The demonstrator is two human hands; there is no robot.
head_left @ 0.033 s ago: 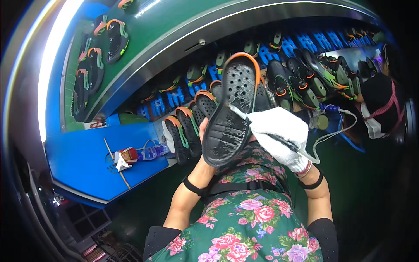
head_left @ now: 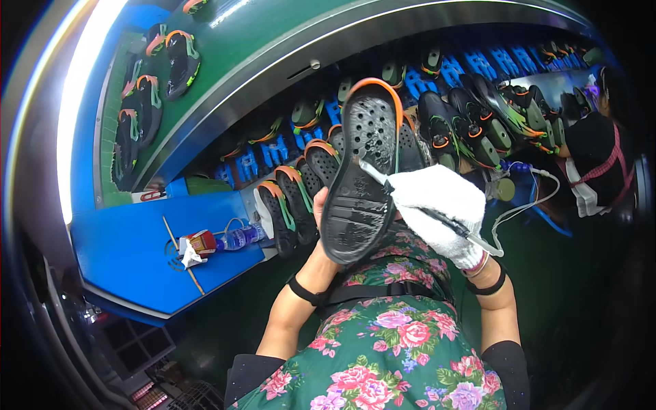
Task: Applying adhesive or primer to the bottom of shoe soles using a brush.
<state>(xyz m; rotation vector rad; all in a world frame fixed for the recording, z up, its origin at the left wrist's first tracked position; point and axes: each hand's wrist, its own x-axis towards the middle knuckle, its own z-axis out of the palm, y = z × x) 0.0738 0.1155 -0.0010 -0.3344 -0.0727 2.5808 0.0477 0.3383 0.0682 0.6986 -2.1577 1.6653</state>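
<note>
A black shoe sole (head_left: 369,174) with an orange and green rim stands tilted in front of me, its perforated inner face turned up. My bare left hand (head_left: 320,205) grips it from its left edge; most of the fingers are hidden behind it. In a white knitted glove, my right hand (head_left: 441,208) is closed around a thin brush (head_left: 374,174). Its pale bristles touch the sole near the middle, below the holes. A thin white tube (head_left: 502,236) runs from the brush's back end. The lower part of the sole looks wet and shiny.
More soles (head_left: 287,198) lean in a row behind my left hand. Black shoe uppers (head_left: 471,123) and blue holders line the rack. Shoes (head_left: 181,65) stand on the green belt at upper left. A blue side table (head_left: 130,253) carries a bottle (head_left: 239,238). Another person (head_left: 594,157) sits at right.
The sole has shifted slightly, its upper end a little to the left. The brush tip has moved slightly to the left and up, still against the sole.
</note>
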